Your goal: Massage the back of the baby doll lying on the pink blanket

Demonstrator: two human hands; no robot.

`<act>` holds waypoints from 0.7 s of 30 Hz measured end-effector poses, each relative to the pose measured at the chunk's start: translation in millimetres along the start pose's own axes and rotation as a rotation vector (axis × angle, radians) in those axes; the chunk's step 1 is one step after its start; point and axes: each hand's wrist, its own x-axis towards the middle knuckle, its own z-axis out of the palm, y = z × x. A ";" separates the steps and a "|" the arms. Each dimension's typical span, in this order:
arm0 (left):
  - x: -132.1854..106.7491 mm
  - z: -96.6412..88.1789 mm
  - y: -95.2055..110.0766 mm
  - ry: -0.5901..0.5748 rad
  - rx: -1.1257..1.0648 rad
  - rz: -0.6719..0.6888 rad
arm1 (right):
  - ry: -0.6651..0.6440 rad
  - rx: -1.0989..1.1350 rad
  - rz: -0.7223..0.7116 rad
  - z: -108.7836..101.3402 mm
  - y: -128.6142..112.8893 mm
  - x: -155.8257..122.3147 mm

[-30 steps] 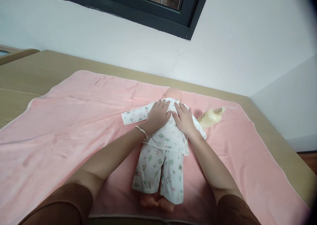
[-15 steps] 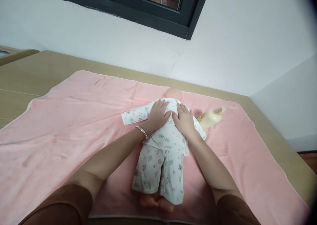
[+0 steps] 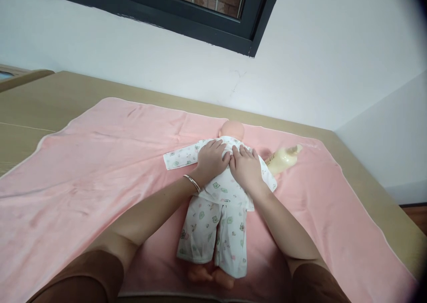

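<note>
Head view: left fingers (image 3: 217,146), right fingers (image 3: 243,151) slightly parted, touching doll's shirt (image 3: 223,186).

Under the fingers (image 3: 216,145), matt cloth shirt (image 3: 224,183); just beyond them, smooth plastic-looking doll's head (image 3: 231,128); behind them, shiny metal bracelet (image 3: 193,181).

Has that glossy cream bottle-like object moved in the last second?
No: the glossy cream bottle-like object keeps its place against the far right corner of the pale wooden tabletop; no visible shift either way.
</note>
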 end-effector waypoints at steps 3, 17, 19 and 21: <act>1.9 3.9 -5.3 -0.039 -0.013 -0.030 | 0.027 0.123 0.072 6.3 7.0 5.8; 2.7 19.8 -16.8 -0.117 -0.126 -0.060 | -0.008 0.291 0.116 15.3 13.0 10.9; 2.7 19.8 -16.7 -0.119 -0.125 -0.062 | -0.010 0.290 0.115 15.3 13.1 11.1; 2.7 19.8 -16.5 -0.119 -0.121 -0.063 | -0.011 0.289 0.114 15.4 13.2 11.1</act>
